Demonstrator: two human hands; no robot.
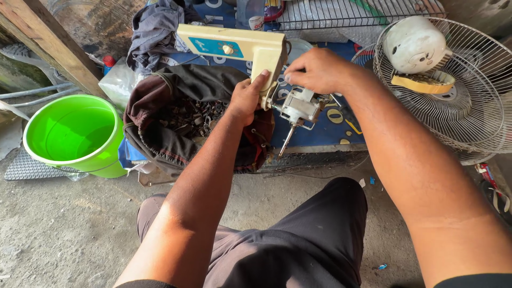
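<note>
Right now your left hand (246,98) grips the cream fan neck (265,58) above the bag of scrap screws (186,120); your right hand (314,69) pinches the exposed motor (298,106). Keep the neck steady and work the motor gently.

the fan housing (242,48) gripped in the left hand (246,98) is cream yellow with a blue panel; the motor (300,106) under the right hand (316,69) is silver grey. left of the left hand lies a dark brown cloth (176,128), and further left a bright green bucket (74,136). right of the right hand, a grey-white wire fan grille (469,106) carries a white cap (413,42). below the hands, black trousers (298,245).
</note>
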